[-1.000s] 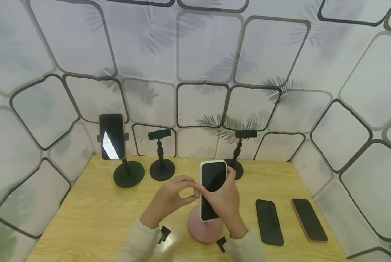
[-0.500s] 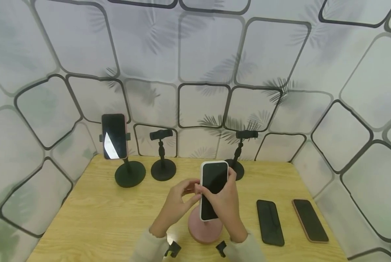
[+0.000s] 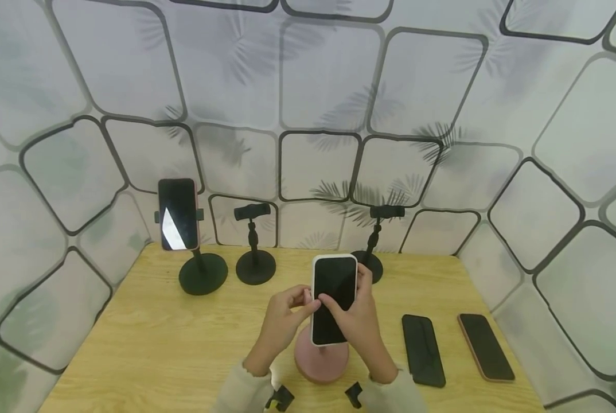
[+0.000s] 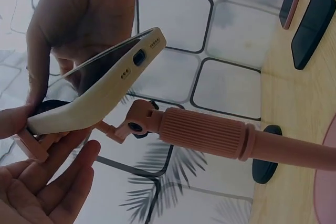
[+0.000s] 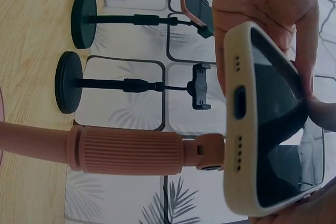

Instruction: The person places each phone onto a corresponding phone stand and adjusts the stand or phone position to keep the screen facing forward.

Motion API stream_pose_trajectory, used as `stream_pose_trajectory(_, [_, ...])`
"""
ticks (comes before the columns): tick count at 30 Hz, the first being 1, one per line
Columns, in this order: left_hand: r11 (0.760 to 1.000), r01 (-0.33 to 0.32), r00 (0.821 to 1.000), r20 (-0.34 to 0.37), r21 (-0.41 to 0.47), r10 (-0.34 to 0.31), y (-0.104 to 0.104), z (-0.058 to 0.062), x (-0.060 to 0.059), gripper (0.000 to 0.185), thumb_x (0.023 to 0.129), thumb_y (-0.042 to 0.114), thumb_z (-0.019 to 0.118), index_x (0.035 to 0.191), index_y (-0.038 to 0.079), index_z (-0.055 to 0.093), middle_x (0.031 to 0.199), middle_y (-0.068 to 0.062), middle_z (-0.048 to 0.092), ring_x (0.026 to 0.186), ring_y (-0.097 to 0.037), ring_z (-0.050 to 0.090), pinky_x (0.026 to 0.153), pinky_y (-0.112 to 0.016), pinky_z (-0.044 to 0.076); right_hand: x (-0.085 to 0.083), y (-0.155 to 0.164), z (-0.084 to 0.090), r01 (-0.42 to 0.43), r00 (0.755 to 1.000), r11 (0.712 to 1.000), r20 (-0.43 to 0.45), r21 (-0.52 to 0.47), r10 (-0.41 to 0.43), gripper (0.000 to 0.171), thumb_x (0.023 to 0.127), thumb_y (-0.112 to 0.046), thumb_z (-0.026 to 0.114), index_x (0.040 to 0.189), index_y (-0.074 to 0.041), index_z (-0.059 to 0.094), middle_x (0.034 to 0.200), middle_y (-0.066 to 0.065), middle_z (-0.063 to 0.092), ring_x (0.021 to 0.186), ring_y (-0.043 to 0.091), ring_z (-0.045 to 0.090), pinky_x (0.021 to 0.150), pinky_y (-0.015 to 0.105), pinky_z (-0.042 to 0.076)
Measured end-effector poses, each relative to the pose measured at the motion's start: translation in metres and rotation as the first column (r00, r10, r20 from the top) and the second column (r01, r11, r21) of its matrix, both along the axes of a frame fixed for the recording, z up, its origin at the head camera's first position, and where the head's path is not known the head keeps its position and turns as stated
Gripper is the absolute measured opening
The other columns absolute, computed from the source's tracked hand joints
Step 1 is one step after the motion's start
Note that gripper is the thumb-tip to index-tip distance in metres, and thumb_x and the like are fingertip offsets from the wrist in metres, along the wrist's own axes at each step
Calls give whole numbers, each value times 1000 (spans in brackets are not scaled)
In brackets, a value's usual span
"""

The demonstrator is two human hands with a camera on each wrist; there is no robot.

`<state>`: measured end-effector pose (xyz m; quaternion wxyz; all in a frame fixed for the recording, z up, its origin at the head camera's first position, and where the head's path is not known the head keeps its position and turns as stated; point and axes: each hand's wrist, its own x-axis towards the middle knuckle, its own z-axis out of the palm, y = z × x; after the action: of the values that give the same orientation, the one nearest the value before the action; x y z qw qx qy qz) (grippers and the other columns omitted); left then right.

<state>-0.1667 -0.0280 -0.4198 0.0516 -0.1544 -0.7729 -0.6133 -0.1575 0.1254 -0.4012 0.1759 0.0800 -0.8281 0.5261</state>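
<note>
Head view, lower centre: the right hand (image 3: 358,318) is gripping a white-cased phone (image 3: 337,278) at a pink stand (image 3: 320,366). The left hand (image 3: 281,318) is pinching the phone's left edge.

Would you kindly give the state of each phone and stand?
White-cased phone: in the right hand, left hand at its edge, screen dark
Pink stand: upright, phone at top
Green stand: upright
Mounted phone: on green stand, screen reflecting
Left black stand: upright, unloaded
Right black stand: upright, unloaded
Black phone: lying flat
Rightmost phone: lying flat, screen dark
</note>
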Motion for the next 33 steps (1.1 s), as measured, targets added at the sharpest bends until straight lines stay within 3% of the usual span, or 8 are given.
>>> stream_pose_trajectory(9, [999, -40, 999, -36, 21, 41, 0, -1, -3, 14, 87, 17, 67, 77, 9, 59, 90, -6, 71, 95, -24, 68, 84, -30, 54, 0, -12, -1, 121, 992, 990, -39, 66, -119, 75, 76, -18, 79, 130, -5, 29, 116, 16, 57, 95, 26, 60, 80, 43, 51])
stream_pose_trajectory(15, [1000, -10, 999, -47, 25, 12, -2, -5, -7, 19, 88, 16, 65, 75, 7, 54, 84, -4, 65, 93, -18, 67, 83, -26, 51, -1, -12, -6, 117, 990, 991, -92, 58, -111, 76, 76, -22, 78, 133, -7, 29, 117, 13, 56, 96, 21, 60, 78, 39, 53])
stream_pose_trajectory(18, [994, 84, 996, -37, 64, -81, -2, -11, -9, 14, 93, 17, 59, 89, 3, 58, 94, -9, 64, 95, -10, 63, 86, -24, 49, -2, -7, -9, 92, 990, 995, -111, 43, -86, 74, 78, -19, 77, 133, -8, 30, 117, 12, 57, 95, 21, 61, 77, 36, 54])
stream_pose_trajectory(21, [970, 193, 981, -26, 144, -192, 0, -23, -10, 30, 102, 21, 38, 116, 0, 55, 113, -16, 61, 104, -1, 56, 93, -23, 46, -4, -2, -10, 40, 991, 999, -130, 28, -36, 74, 81, -14, 73, 139, -9, 27, 117, 11, 59, 96, 22, 63, 77, 33, 55])
stream_pose_trajectory(26, [920, 261, 951, 83, 291, -297, 4, -48, -10, 57, 104, 35, 9, 141, -2, 33, 144, -21, 38, 130, -5, 40, 112, -43, 29, -7, 5, -12, -44, 986, 998, -156, 46, 51, 81, 86, -8, 67, 149, -16, 18, 120, 11, 61, 101, 24, 64, 80, 35, 55])
stream_pose_trajectory(29, [910, 273, 929, 160, 312, -333, 7, -63, -11, 60, 104, 40, 11, 147, 1, 25, 153, -18, 25, 141, -21, 26, 115, -55, 16, -9, 7, -11, -53, 982, 996, -176, 78, 66, 77, 85, -7, 67, 148, -17, 24, 118, 14, 62, 97, 25, 65, 75, 34, 56])
stream_pose_trajectory(31, [927, 288, 927, 171, 239, -332, 9, -72, -12, 53, 104, 33, 23, 145, 0, 29, 150, -19, 32, 139, -30, 30, 115, -53, 22, -9, 8, -10, -43, 979, 994, -193, 101, 62, 76, 84, -7, 68, 148, -16, 27, 116, 16, 63, 91, 24, 66, 72, 32, 56])
stream_pose_trajectory(33, [947, 301, 939, 139, 115, -315, 11, -79, -13, 45, 102, 22, 36, 139, -3, 40, 140, -21, 46, 132, -31, 42, 111, -44, 34, -9, 9, -8, -32, 976, 992, -209, 122, 57, 77, 83, -7, 69, 147, -16, 29, 116, 16, 63, 86, 22, 66, 69, 31, 55])
